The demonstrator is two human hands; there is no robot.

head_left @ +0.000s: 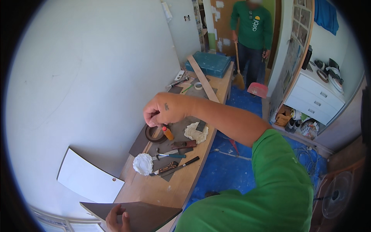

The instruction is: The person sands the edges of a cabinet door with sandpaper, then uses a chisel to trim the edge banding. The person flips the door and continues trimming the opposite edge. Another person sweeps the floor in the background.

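My right hand (166, 109) reaches across above the workbench, its fingers curled in a pinch. Whether something small sits between the fingertips is hidden. Just below it stand an orange bottle (168, 134) with a red cap and a brown roll of edging strip (148, 135). At the near end, my left hand (117, 219) grips the edge of a grey-brown panel (154, 213). Between the hands lie a claw hammer (176, 156), a black-handled long tool (185, 164), a utility knife (167, 168), a dark red tool (184, 145) and a crumpled white bundle (143, 164).
A white board (89, 176) leans on the wall at left. Farther along the bench lie a cream bundle (196, 132), a wooden strip (203, 79) and a teal case (211, 63). A person (253, 29) holds a broom (238, 79) beside a red dustpan (257, 89).
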